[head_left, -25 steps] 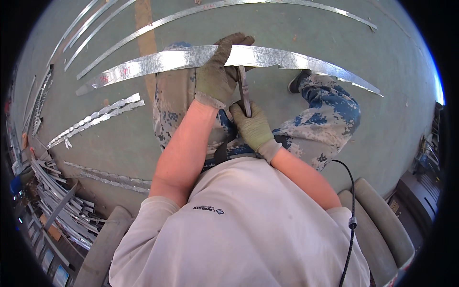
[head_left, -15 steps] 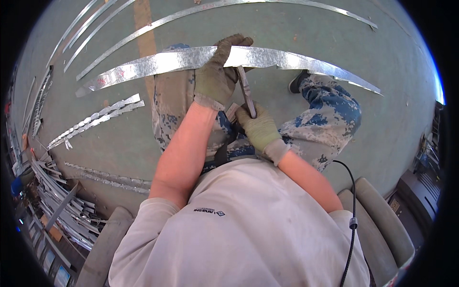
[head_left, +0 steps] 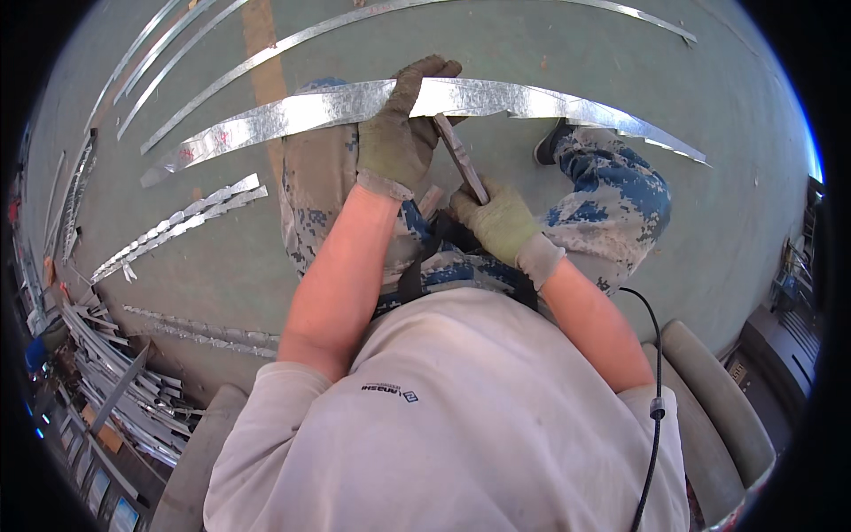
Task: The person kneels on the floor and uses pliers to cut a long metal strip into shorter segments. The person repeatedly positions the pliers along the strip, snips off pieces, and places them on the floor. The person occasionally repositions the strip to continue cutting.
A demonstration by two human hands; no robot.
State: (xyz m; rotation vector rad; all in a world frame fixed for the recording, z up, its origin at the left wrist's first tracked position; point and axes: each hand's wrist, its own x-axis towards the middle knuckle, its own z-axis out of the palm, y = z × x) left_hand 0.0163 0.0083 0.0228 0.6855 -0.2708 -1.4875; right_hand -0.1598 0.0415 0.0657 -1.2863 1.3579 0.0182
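Observation:
A long shiny sheet-metal strip (head_left: 301, 111) stretches across the floor in front of me, over my knee, bowed by the lens. My gloved left hand (head_left: 393, 133) is wrapped round its middle, with the fingertips over the far edge and the thumb side toward me. My gloved right hand (head_left: 498, 217) is closed on a narrow grey metal hand tool (head_left: 461, 158), whose exact kind I cannot make out. The tool's far end is by the strip's near edge, next to my left hand; whether it touches is hidden.
Several flat metal strips (head_left: 306, 37) lie on the green floor ahead and to the left. Zigzag-edged metal offcuts (head_left: 177, 223) lie at left, beyond a heap of metal scrap (head_left: 133, 390). Grey padded seat parts (head_left: 709, 399) flank me. A black cable (head_left: 657, 372) runs down my right side.
My right hand has shifted slightly right and the tool has tilted more. The strip and my left hand have moved a little away from me in view.

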